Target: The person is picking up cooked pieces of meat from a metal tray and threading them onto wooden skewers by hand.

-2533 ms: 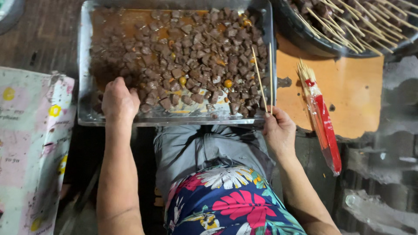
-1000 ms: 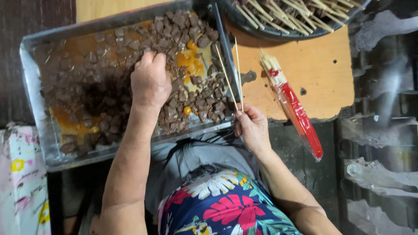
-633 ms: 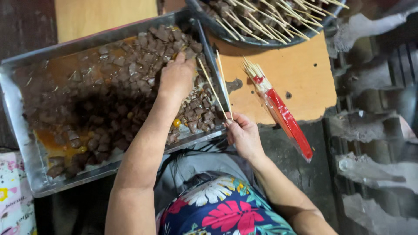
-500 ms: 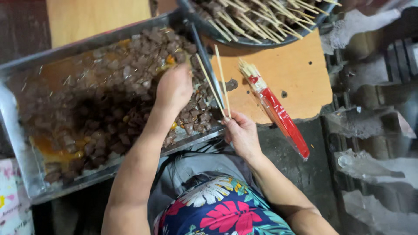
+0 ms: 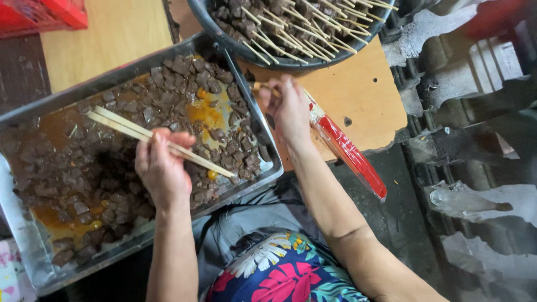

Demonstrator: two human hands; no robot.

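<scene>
Left hand (image 5: pixel 161 168): fingers closed around two bare wooden skewers (image 5: pixel 146 135), held flat over the metal tray (image 5: pixel 31 246), their points toward the tray's right end.

Right hand (image 5: pixel 289 109): fingers pinched narrow on a single skewer end (image 5: pixel 258 86), just beyond the tray's right rim, above the wooden board (image 5: pixel 363 95).

Tray: filled with dark meat cubes (image 5: pixel 84 179) in orange-brown sauce.

Round dark bowl (image 5: pixel 224 39): past the tray's far right corner, loaded with finished skewered meat (image 5: pixel 291 22).

Red packet of skewers (image 5: pixel 349 154): on the board, right of the tray, partly covered by the right hand.
</scene>
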